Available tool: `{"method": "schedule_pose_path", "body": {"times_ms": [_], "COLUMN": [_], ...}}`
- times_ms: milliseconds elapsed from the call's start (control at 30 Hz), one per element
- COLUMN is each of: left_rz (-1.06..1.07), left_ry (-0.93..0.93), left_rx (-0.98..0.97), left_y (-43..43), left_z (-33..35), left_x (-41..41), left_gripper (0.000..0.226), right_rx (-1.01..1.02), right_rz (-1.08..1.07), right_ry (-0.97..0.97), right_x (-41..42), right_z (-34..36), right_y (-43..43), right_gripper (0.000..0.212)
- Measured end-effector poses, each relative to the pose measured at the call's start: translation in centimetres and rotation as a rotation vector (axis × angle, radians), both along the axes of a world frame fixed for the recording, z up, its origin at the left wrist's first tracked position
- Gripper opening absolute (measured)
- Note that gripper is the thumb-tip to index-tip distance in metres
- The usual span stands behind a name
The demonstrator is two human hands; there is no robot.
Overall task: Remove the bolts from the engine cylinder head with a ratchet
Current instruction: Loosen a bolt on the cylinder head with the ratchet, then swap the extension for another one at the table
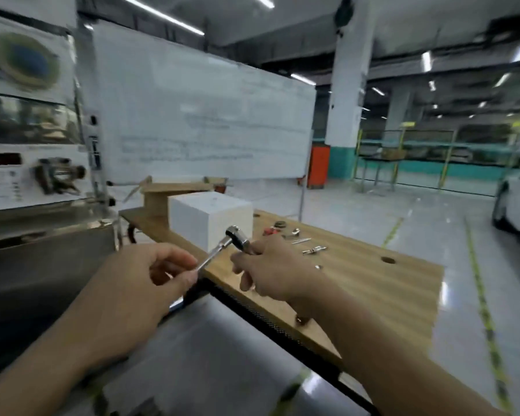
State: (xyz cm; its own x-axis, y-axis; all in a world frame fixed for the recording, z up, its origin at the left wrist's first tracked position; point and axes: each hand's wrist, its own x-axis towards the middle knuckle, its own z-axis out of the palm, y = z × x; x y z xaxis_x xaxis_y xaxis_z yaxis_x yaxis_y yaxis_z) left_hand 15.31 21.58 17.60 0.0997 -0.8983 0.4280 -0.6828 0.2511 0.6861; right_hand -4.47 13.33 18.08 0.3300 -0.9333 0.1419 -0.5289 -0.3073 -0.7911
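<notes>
A chrome ratchet (222, 244) is held in the air above the near corner of a wooden table (373, 289). My left hand (150, 280) pinches the thin end of its handle between thumb and fingers. My right hand (270, 268) grips the ratchet's head end, fingers curled around it. Several loose bolts and small metal parts (312, 250) lie on the tabletop just beyond my right hand. The engine cylinder head is not visible in this blurred view.
A white box (210, 217) stands on the table behind the ratchet, with a wooden stand (162, 196) behind it. A whiteboard (204, 109) rises beyond. A machine with a panel (27, 172) is at left. A white car (517, 202) is parked at right.
</notes>
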Motion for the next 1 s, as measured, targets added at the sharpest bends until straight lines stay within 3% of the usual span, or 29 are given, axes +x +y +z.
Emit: {"method": "schedule_pose_path", "body": {"times_ms": [333, 633, 1000], "left_rz": [-0.105, -0.167, -0.189], "left_ry": [-0.001, -0.034, -0.225], "left_rx": [0.359, 0.352, 0.319], "left_y": [-8.8, -13.2, -16.3], "left_z": [-11.6, -15.7, -17.8], "left_x": [-13.2, -22.9, -24.5], "left_gripper": [0.008, 0.014, 0.020], "right_rx": [0.088, 0.119, 0.148], "right_rz": [-0.288, -0.336, -0.308], "right_ry": [0.287, 0.464, 0.525], "right_x": [-14.0, -22.0, -23.6], "right_z": [-10.0, -12.7, -15.3], "right_y": [-6.3, -13.3, -16.4], "right_gripper": [0.015, 0.006, 0.011]}}
